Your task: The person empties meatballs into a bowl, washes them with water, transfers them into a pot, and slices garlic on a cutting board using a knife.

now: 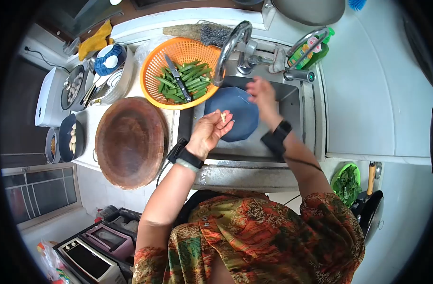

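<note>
My left hand is turned palm up over the near left side of the sink, its fingers cupped around a small pale piece that looks like a garlic clove. Beneath it, a blue angular basin sits in the metal sink. My right hand hovers at the basin's far right side, below the faucet. Motion blurs its fingers, and I cannot make out anything in them. An orange colander at the sink's left edge contains cut green pods, with a black-handled knife on top.
Left of the sink lies a round wooden chopping board. Beyond it are a dark bowl of pale pieces and a container with bowls and utensils. Green detergent bottles stand behind the sink. Leafy greens fill a green basket at right.
</note>
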The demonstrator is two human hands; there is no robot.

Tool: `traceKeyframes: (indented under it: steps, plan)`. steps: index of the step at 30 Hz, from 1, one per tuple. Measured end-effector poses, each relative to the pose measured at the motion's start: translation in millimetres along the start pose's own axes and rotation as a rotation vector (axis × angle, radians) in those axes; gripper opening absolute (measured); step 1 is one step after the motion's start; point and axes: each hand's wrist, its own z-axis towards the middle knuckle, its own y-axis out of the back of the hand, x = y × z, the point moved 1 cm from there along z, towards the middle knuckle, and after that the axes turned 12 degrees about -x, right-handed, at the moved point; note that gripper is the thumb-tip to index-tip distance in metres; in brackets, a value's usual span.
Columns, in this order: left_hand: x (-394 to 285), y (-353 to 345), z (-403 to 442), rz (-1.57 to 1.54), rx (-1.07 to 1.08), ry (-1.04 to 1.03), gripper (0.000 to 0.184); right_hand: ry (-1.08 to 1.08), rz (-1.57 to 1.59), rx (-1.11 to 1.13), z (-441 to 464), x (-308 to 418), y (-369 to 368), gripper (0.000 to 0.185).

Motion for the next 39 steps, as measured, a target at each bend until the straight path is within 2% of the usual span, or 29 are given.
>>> traceKeyframes:
  steps: [3,6,7,9,14,16,18,20,23,26,28,29,31,32,34,36,38,39]
  plan:
    - [-1,-1,26,0.031,-0.010,-0.009,0.009,0.008,0.086,-0.182,88,7,15,0.037]
    - [-1,-12,36,0.050,-0.052,-0.108,0.009,-0.278,0.301,-0.127,151,10,21,0.026]
    - [-2,-16,37,0.090,-0.058,-0.127,0.009,-0.274,0.306,-0.111,162,5,24,0.026]
    - [-3,-22,40,0.138,-0.065,-0.136,0.009,-0.167,0.126,-0.059,177,-1,23,0.023]
    - [-7,-28,49,0.150,-0.067,-0.185,0.009,-0.151,0.151,-0.020,162,15,19,0.029]
    - [-10,-22,58,0.126,0.018,-0.206,0.006,-0.146,0.167,-0.023,159,15,19,0.034]
    - [-6,-24,57,0.202,-0.035,-0.297,0.006,-0.140,0.126,-0.045,159,16,19,0.034]
    - [1,-14,76,0.066,-0.042,-0.394,0.008,-0.140,0.109,-0.061,163,12,21,0.034]
    - [1,6,77,0.206,-0.035,-0.251,0.008,-0.154,0.097,-0.068,161,13,21,0.034]
    - [1,7,67,0.327,-0.139,-0.269,0.010,-0.166,0.129,-0.034,173,4,30,0.030]
    - [11,6,70,0.282,-0.283,-0.252,0.008,-0.272,0.200,-0.017,185,-11,33,0.021]
    - [13,10,73,0.324,-0.259,-0.266,0.004,-0.278,0.195,0.006,184,-11,26,0.021]
    - [10,19,69,0.389,-0.253,-0.341,0.004,-0.191,-0.141,-0.152,161,2,21,0.022]
    - [12,22,68,0.469,-0.230,-0.403,0.003,-0.193,-0.149,-0.151,147,-3,22,0.022]
    - [-3,18,35,0.494,-0.277,-0.357,0.007,-0.264,-0.277,-0.083,118,-15,22,0.032]
    - [-14,28,25,0.721,-0.217,-0.486,0.010,-0.190,-0.663,0.211,55,-10,1,0.032]
    - [-30,41,4,0.725,-0.254,-0.438,0.012,0.089,-0.641,0.528,-13,-27,-22,0.024]
    - [-38,50,-6,0.723,-0.200,-0.435,0.014,0.299,-0.629,0.620,-35,-28,-34,0.021]
